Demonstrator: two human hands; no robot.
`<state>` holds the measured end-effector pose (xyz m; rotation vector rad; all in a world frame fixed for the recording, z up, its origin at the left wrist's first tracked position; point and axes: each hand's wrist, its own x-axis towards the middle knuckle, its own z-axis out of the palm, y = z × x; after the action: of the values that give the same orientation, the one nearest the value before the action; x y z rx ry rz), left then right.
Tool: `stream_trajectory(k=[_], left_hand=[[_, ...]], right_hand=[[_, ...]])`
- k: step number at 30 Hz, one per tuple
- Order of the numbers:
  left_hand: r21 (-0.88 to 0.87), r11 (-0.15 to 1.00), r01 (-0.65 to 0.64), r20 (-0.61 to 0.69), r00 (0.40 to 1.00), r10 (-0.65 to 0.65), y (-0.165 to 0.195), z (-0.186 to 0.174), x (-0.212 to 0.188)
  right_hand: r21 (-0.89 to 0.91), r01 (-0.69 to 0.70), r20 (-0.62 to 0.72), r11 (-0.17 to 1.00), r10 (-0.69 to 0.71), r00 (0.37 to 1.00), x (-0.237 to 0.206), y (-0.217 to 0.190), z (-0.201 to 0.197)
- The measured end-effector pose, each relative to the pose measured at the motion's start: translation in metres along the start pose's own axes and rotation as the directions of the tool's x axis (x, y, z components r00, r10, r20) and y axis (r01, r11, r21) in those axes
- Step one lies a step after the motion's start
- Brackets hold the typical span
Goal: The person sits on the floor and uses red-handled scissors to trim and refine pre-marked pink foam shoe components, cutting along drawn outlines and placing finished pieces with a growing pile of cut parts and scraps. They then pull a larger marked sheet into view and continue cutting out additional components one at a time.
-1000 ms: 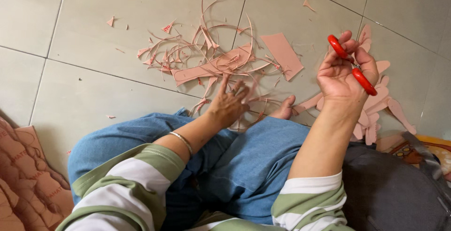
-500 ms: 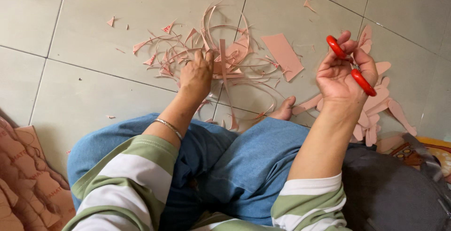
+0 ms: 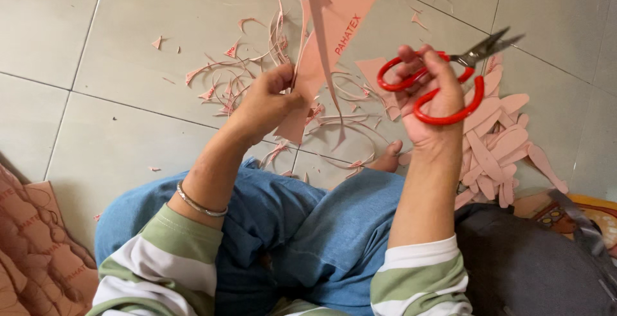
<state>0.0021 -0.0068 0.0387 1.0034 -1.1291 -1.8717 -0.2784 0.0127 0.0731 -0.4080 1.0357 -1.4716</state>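
Having lifted off the floor scraps (image 3: 257, 72), the left hand (image 3: 267, 104) is now pinching a pink sheet piece (image 3: 328, 40) upright before the chest, while the right hand (image 3: 430, 97) is gripping red-handled scissors (image 3: 443, 81), raised closer beside it, blades nearly closed.

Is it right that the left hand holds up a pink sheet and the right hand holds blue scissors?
Not quite: the scissors have red handles, not blue, as the head view shows. The rest is right: the left hand holds up a pink sheet, and the right hand holds the scissors.
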Motion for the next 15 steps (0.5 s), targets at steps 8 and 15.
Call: stream_trajectory(k=[8,15], left_hand=[[0.361,0.907,-0.219,-0.054,0.965,0.255,-0.004,0.005,-0.002],[0.958,0.047,-0.284,0.107,0.504,0.857,0.007,0.009,-0.01]], right_hand=[[-0.38,0.162,0.106,0.911,-0.131,0.986,-0.016,0.056,0.049],[-0.149,0.14,0.234,0.979,-0.102,0.967,-0.028,0.04,0.061]])
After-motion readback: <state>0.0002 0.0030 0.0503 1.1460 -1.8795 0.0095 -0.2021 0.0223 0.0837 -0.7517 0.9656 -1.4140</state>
